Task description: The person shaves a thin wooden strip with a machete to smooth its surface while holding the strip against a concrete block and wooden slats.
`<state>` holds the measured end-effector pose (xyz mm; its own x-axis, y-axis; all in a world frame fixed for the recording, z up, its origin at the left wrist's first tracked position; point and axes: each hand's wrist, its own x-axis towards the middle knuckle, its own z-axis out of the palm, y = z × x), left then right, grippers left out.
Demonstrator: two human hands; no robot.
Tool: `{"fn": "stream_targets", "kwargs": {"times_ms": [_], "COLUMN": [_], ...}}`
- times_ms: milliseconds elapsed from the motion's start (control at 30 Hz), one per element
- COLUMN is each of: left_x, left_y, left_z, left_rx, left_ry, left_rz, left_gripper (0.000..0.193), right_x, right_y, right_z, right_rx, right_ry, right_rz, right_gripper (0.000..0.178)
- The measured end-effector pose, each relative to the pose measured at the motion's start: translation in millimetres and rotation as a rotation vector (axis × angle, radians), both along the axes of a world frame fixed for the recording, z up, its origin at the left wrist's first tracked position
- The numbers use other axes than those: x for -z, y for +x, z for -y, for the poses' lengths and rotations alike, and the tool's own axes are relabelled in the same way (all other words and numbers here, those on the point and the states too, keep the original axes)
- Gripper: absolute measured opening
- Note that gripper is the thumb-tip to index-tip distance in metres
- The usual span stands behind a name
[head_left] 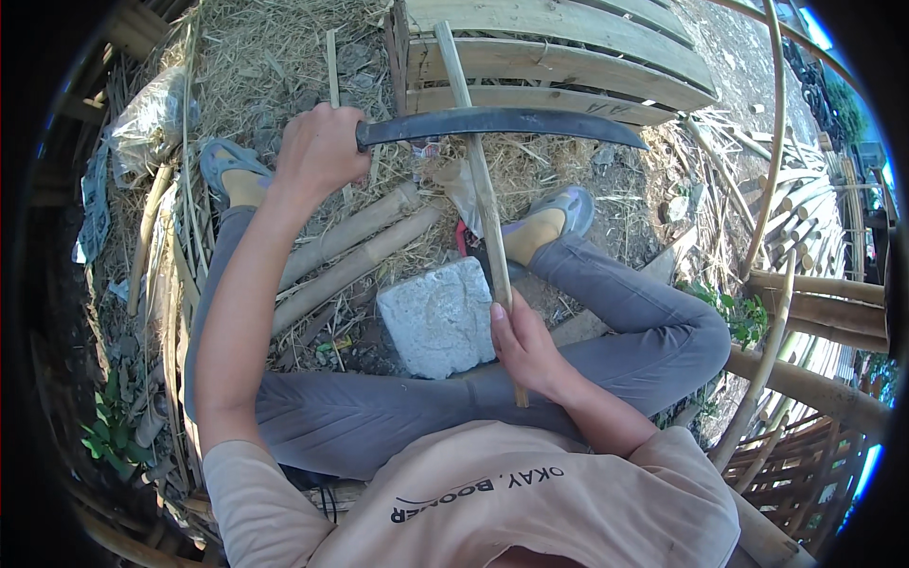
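Note:
My left hand (pixel 323 150) is closed around the handle of a machete (pixel 530 121). Its dark curved blade points to the right and crosses the upper part of a long wooden stick (pixel 487 204). Whether blade and stick touch there, I cannot tell. Lower down, my right hand (pixel 526 346) grips that stick near its near end, which sticks out below the fingers over my lap. A pale, rough stone block (pixel 437 319) sits between my legs, just left of the stick. Behind my left hand a thin strip (pixel 332 68) shows above the knuckles.
A slatted wooden crate (pixel 559 62) stands at the far side. Two bamboo poles (pixel 355 251) lie left of the block. Bamboo pieces (pixel 805 213) are piled at the right, beside upright poles (pixel 772 142). A clear plastic bag (pixel 151 123) lies far left. Straw covers the ground (pixel 265 57).

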<state>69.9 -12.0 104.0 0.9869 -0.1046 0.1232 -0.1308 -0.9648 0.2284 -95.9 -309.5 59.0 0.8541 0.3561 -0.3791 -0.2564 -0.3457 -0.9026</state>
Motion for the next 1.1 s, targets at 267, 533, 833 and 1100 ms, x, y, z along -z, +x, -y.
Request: {"fn": "stream_targets", "kwargs": {"times_ms": [267,533,833,1100], "left_x": [-11,-10,-5,-5], "left_y": [29,43,28,19], "left_z": [-11,-15,-18,2], "left_rx": [-0.093,-0.138,-0.043,0.007], "left_ry": [0.086,0.096,0.129,0.106], "left_rz": [0.049,0.148,0.109,0.129], "left_gripper": [0.018,0.012,0.02,0.017], "right_x": [-18,-15,-6,-9], "right_y": [6,10,12,10], "right_z": [-2,2,2,1], "right_rx": [-0.05,-0.026,-0.041,-0.034], "right_ry": [-0.096,-0.126,-0.181,-0.146], "right_rz": [0.029,0.076,0.112,0.088], "right_gripper": [0.019,0.018,0.015,0.016]}}
